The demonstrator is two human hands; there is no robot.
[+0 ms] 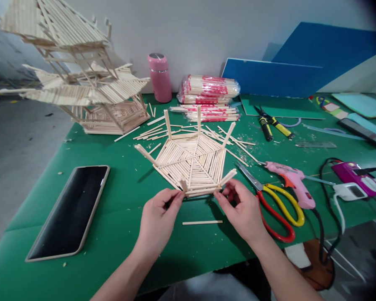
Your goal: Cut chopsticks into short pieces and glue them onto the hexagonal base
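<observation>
A hexagonal panel of glued wooden sticks (pixel 192 161) lies on the green table mat (pixel 122 234), with short posts standing up at its corners. My left hand (pixel 158 217) pinches its near edge from the left. My right hand (pixel 241 207) pinches the same edge from the right. One loose stick (pixel 202 223) lies on the mat between my hands, just below the panel.
A tiered stick tower model (pixel 81 79) stands at the back left. A phone (pixel 70 209) lies at the left. Red and yellow scissors (pixel 274 205), a pink glue gun (pixel 293 182), pliers (pixel 271 123), a pink bottle (pixel 159 77), packed chopsticks (pixel 208 90) and cables lie around.
</observation>
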